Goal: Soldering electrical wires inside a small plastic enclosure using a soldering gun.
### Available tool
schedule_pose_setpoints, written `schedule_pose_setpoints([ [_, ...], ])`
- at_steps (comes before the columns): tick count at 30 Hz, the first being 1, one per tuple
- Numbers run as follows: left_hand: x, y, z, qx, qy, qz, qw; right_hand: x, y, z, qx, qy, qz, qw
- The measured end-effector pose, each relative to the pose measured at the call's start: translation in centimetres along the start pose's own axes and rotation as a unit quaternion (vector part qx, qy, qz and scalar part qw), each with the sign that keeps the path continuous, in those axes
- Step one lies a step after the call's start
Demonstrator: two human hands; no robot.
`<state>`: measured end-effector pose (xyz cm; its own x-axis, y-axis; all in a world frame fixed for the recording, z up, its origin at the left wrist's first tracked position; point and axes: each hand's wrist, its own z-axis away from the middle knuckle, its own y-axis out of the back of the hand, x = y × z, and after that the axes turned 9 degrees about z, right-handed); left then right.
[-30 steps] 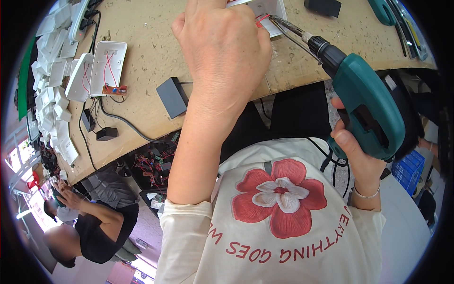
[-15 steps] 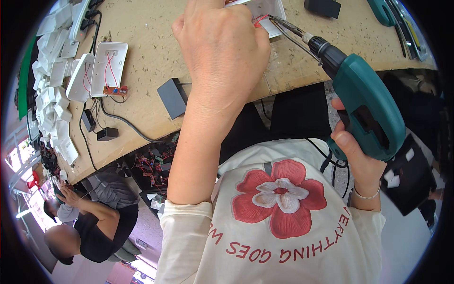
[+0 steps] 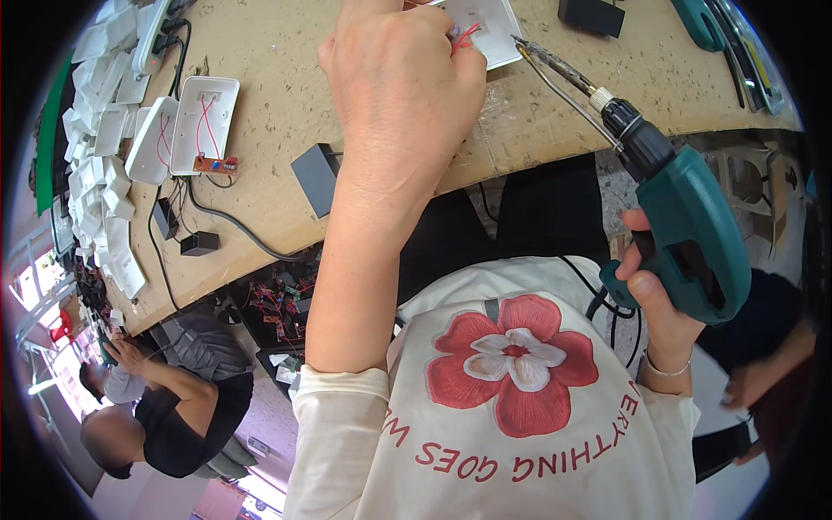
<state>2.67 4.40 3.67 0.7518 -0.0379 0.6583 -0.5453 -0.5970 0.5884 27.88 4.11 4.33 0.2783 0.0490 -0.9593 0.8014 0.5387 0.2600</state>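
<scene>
My right hand [image 3: 652,276] grips a teal soldering gun [image 3: 696,227] by its handle, fingers around the trigger side. Its metal tip points up and left, just off the edge of a white plastic case [image 3: 501,39]. My left hand [image 3: 409,78] reaches over the case, back of the hand up and fingers curled in. Short red wires [image 3: 468,33] stick out beside its thumb, inside the case. The fingertips are hidden by the hand and the picture's top edge, so what they pinch does not show.
Left on the wooden table [image 3: 269,95] lies an open white case [image 3: 204,121] with red wires and a small circuit board [image 3: 217,165]. White cases [image 3: 111,173] pile up along the far left. Black boxes [image 3: 315,179] and cables lie about. Other people sit or stand at both sides.
The soldering gun has moved right and down; its tip has come away from the red wires. My left hand has shifted slightly left. A person has come into view at the right.
</scene>
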Motion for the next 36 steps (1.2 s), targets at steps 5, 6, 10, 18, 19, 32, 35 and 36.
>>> schedule_pose_setpoints([
  [5, 0.1, -0.2, 0.2, -0.001, 0.009, -0.003, 1.0, 0.3, -0.2, 0.0, -0.005, -0.006, -0.014, 1.0],
  [6, 0.0, -0.1, 0.2, -0.004, -0.012, -0.024, 1.0, 0.5, -0.2, 0.0, -0.005, -0.007, -0.015, 1.0],
  [10, 0.4, -0.2, 0.6, 0.008, -0.061, -0.082, 0.995, 0.6, -0.2, 0.3, 0.0, 0.006, -0.02, 1.0],
  [18, 0.7, 0.0, 1.2, -0.012, -0.062, -0.098, 0.993, 0.7, -0.2, 0.3, 0.048, 0.012, -0.015, 0.999],
  [19, 0.7, -0.1, 1.3, -0.013, -0.067, -0.11, 0.992, 0.9, -0.1, 0.3, 0.056, 0.029, -0.019, 0.998],
  [32, 0.0, -0.6, 4.0, 0.083, -0.163, -0.192, 0.964, 0.9, -2.9, -3.8, -0.053, 0.043, -0.304, 0.95],
  [35, -0.4, -0.9, 3.8, 0.097, -0.185, -0.17, 0.963, 1.2, -3.8, -5.0, -0.082, 0.047, -0.34, 0.936],
  [36, -0.3, -0.9, 3.8, 0.078, -0.183, -0.17, 0.965, 1.0, -4.1, -5.3, -0.086, 0.052, -0.337, 0.936],
])
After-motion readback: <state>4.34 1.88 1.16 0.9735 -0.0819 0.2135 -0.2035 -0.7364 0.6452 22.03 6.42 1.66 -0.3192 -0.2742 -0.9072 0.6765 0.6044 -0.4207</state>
